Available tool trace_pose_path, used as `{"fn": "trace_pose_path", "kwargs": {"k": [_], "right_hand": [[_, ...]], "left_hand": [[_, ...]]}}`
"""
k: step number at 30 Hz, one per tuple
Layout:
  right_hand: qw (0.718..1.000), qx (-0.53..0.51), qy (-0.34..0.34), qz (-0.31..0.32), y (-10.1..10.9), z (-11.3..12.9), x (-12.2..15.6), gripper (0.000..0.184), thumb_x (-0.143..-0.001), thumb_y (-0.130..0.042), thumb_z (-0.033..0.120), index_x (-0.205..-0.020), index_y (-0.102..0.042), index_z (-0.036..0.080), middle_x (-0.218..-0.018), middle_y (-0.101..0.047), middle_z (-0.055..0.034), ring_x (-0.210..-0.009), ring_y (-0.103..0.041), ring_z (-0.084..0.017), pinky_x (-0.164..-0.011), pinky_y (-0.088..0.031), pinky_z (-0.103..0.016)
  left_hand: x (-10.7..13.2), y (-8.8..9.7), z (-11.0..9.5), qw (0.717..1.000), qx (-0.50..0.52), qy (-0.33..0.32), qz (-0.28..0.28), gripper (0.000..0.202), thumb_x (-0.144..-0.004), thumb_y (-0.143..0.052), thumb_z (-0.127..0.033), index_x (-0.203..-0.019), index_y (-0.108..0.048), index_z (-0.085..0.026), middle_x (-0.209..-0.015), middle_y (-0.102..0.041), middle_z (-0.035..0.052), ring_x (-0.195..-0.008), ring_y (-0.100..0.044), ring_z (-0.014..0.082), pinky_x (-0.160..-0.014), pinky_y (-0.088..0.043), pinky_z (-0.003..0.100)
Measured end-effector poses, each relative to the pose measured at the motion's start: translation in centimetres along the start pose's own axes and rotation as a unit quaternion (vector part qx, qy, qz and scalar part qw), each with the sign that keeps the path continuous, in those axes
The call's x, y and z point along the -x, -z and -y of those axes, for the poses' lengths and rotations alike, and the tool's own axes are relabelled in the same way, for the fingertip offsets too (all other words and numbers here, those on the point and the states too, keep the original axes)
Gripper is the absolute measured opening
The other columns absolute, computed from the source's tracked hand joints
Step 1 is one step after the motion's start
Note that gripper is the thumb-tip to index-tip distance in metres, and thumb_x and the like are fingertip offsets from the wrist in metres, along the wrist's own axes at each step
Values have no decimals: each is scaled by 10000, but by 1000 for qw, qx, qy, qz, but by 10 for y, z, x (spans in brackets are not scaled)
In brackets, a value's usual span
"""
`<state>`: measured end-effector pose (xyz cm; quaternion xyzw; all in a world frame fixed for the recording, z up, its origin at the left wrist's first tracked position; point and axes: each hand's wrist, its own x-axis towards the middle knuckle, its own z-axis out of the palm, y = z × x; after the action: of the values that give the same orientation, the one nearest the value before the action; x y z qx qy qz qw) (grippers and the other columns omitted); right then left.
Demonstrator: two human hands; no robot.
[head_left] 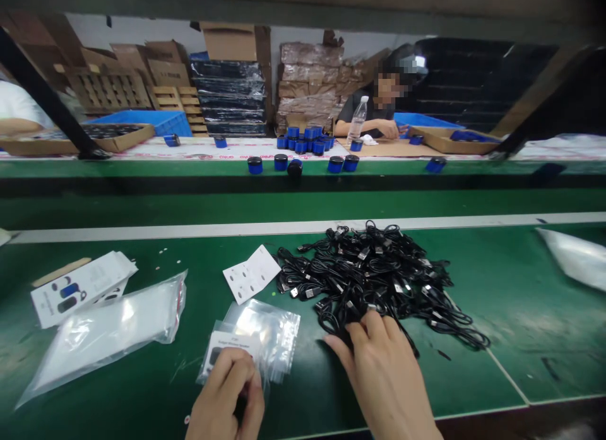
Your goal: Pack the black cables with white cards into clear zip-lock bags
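My left hand (230, 396) is closed in a pinch on a small clear zip bag (258, 339) with a white printed card inside, near the front edge of the green table (497, 301). My right hand (383, 370) reaches into the near edge of a big pile of black cables (374, 279), fingers curled on the cables. A white sticker sheet (250, 274) lies just left of the pile.
A stack of larger clear bags (108, 332) and white product cards (78, 287) lie at left. A silvery bag (575, 257) sits at right. Across the green conveyor, several blue speakers (303, 140), a water bottle (358, 119) and a seated person (379, 105) with cardboard trays.
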<state>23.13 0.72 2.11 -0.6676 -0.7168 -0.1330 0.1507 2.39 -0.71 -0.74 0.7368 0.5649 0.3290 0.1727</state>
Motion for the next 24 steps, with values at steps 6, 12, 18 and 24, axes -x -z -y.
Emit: {"fn": "trace_pose_path", "kwargs": {"k": [6,12,18,24], "right_hand": [[999,32,21,6,-11,0,-4,155,-647,-774,141,-580,-637,172,-657,-586,-84,-634,-538,-274,-539,-434,-392],[955,-294,28,17,-11,14,7,83,-783,-602,109,-767,-579,186,-790,-668,-46,-801,-607,-252,-684,-460,-358],[841,-491,8,229,-6,39,16,97,-828,-504,180,-738,-492,214,-617,-595,31,-523,-550,-125,-498,-400,-201],[920,-372,51,111,-19,46,20,184,-828,-422,105,-729,-552,189,-707,-594,-33,-587,-577,-154,-531,-414,-232]], "left_hand": [[-4,0,3,999,-39,-16,28,159,-914,-406,-234,-780,-491,-236,-785,-554,-3,-580,-607,118,-524,-489,182],[-6,4,6,996,-63,-55,36,142,-914,-401,-189,-798,-471,-232,-782,-543,1,-603,-606,119,-553,-500,184],[-1,0,4,999,-18,-33,14,144,-889,-377,-161,-843,-490,-238,-808,-520,1,-644,-585,135,-587,-491,213],[6,-7,4,1000,15,-6,-27,176,-917,-394,-177,-835,-536,-241,-1012,-509,30,-844,-620,148,-730,-470,234]]}}
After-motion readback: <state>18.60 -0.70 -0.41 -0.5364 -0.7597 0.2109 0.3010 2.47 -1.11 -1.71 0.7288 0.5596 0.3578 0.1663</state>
